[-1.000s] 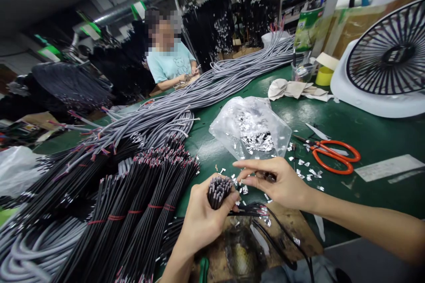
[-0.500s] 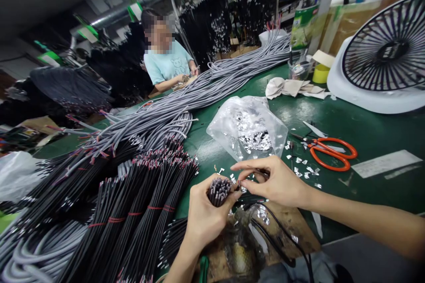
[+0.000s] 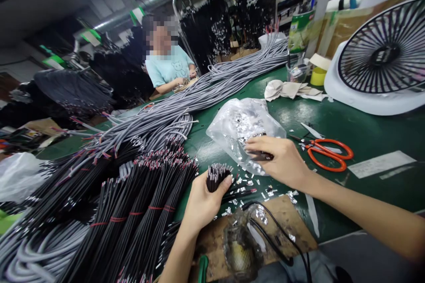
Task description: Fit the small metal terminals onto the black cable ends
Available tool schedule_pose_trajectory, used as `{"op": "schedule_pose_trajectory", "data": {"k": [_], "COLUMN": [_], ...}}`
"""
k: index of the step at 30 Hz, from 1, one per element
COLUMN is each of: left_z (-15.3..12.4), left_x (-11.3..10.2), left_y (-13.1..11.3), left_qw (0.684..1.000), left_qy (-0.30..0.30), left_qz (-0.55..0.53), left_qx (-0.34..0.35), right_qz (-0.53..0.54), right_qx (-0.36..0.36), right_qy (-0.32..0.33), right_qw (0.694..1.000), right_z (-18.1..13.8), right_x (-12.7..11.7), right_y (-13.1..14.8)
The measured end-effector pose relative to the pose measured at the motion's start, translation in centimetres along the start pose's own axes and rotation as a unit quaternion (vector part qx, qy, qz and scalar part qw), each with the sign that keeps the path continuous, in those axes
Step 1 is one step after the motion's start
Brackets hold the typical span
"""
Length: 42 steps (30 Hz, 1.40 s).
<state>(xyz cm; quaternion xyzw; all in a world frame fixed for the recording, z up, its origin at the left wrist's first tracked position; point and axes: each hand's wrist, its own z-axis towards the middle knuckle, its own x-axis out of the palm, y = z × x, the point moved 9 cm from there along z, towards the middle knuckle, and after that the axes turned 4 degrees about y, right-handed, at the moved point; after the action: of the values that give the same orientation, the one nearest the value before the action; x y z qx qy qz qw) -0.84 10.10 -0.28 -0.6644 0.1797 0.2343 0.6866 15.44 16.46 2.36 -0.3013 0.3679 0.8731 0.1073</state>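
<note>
My left hand (image 3: 202,201) is closed round an upright bundle of black cables (image 3: 216,177), whose pale cut ends point up. My right hand (image 3: 282,157) reaches over the near side of a clear plastic bag (image 3: 222,126) that holds many small silver foil pieces (image 3: 244,119). Its fingers are stretched out over the bag's contents, with a dark gap between fingers and thumb. Loose foil bits and a black cable with a reddish end (image 3: 247,192) lie between the hands. Below them is a worn wooden board (image 3: 285,216) with a wrapped device (image 3: 241,247) on it.
Tied bundles of black cables (image 3: 133,221) fill the left side. Long grey cables (image 3: 186,93) run across the green table (image 3: 381,132). Orange-handled scissors (image 3: 328,154), a white strip (image 3: 381,163) and a fan (image 3: 381,53) stand or lie right. A co-worker (image 3: 169,66) sits across.
My right hand has left the cable bundle and moved up and right to the bag of foil pieces. My left hand still holds the bundle, now tilted more upright.
</note>
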Motion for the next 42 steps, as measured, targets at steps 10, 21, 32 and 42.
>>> {"op": "schedule_pose_trajectory", "data": {"k": [10, 21, 32, 42], "left_z": [-1.2, -2.0, -2.2, -2.1], "left_x": [-0.4, -1.0, -1.0, -1.0], "left_y": [-0.5, -0.8, -1.0, -1.0], "left_qw": [0.998, 0.992, 0.994, 0.994], "left_qy": [-0.039, -0.064, -0.056, -0.060], "left_qz": [0.054, 0.105, 0.087, 0.091], "left_qx": [0.009, -0.004, -0.014, -0.012], "right_qz": [0.194, 0.180, -0.086, -0.236], "right_qx": [-0.039, -0.067, -0.074, -0.196], "right_qy": [0.216, 0.049, 0.025, -0.007], "right_qw": [0.956, 0.980, 0.993, 0.952], "right_z": [-1.9, -2.3, -2.3, -3.4], "right_x": [4.4, 2.0, 1.3, 1.3], "right_y": [5.0, 4.3, 5.0, 6.7]}}
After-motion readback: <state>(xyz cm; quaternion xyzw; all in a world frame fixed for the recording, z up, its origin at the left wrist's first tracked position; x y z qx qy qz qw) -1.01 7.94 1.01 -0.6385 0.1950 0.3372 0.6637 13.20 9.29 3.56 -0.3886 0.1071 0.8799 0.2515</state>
